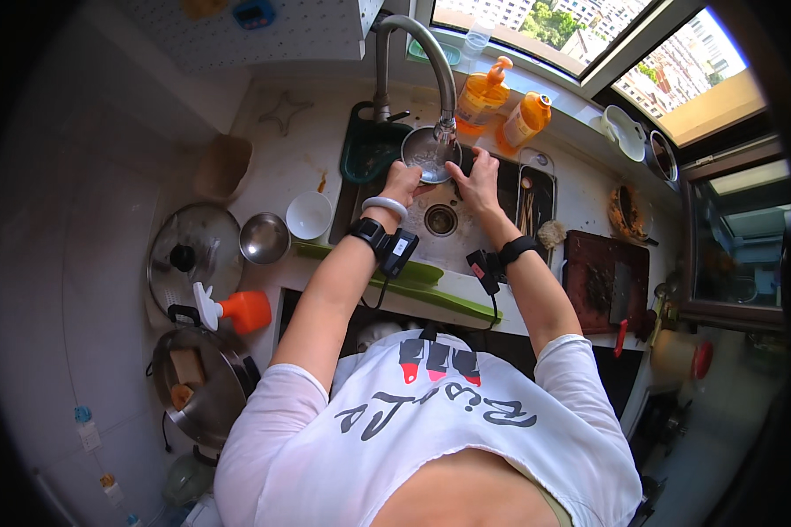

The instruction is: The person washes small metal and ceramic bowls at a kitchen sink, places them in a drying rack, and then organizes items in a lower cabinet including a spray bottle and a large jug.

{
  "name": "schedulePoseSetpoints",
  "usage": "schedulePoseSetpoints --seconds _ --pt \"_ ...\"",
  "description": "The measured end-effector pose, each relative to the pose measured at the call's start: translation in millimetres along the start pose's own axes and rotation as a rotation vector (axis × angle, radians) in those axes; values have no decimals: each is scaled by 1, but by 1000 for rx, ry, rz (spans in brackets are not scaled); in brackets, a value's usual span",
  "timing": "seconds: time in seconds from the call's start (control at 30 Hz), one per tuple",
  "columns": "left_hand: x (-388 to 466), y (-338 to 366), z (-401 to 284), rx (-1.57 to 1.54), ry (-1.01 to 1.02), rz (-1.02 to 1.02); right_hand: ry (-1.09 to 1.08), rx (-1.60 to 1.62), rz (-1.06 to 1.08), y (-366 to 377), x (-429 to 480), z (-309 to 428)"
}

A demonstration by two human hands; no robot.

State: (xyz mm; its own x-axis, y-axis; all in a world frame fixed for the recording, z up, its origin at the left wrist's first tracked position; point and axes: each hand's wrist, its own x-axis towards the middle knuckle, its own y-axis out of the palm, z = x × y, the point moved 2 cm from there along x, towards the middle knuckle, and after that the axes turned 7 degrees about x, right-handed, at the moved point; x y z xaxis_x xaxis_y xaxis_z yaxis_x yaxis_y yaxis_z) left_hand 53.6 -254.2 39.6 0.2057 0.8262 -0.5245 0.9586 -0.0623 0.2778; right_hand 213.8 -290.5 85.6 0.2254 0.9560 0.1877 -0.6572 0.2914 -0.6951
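Observation:
My left hand (pixel 403 182) holds a small metal bowl (pixel 414 146) by its near left rim, under the spout of the curved metal faucet (pixel 445 72). Water stands in the bowl, and its surface looks stirred. My right hand (pixel 478 179) is at the bowl's right side with its fingers apart. Its thumb is at the rim; whether it touches cannot be told. Below both hands lies the sink (pixel 428 247) with its round drain (pixel 441 220). A dark green basket (pixel 367 153) sits at the sink's far left corner.
Orange bottles (pixel 481 99) stand behind the sink. To the left are a white bowl (pixel 309 215), a steel bowl (pixel 265 238), a glass lid (pixel 194 260) and an orange spray bottle (pixel 245 311). A cleaver (pixel 620 293) rests on the cutting board (pixel 586 263) at right.

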Motion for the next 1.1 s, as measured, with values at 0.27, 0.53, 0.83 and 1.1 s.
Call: schedulePoseSetpoints --seconds 0.27,0.53,0.83,1.1 --pt "7 -10 2 431 277 -159 577 659 480 25 10 -20" --pt "-28 4 -22 843 483 -256 674 707 523 26 17 -28" --pt "17 -14 8 516 319 -96 260 115 353 -4 43 -18" --pt "35 -20 26 404 239 -160 177 64 419 -27 35 -8"
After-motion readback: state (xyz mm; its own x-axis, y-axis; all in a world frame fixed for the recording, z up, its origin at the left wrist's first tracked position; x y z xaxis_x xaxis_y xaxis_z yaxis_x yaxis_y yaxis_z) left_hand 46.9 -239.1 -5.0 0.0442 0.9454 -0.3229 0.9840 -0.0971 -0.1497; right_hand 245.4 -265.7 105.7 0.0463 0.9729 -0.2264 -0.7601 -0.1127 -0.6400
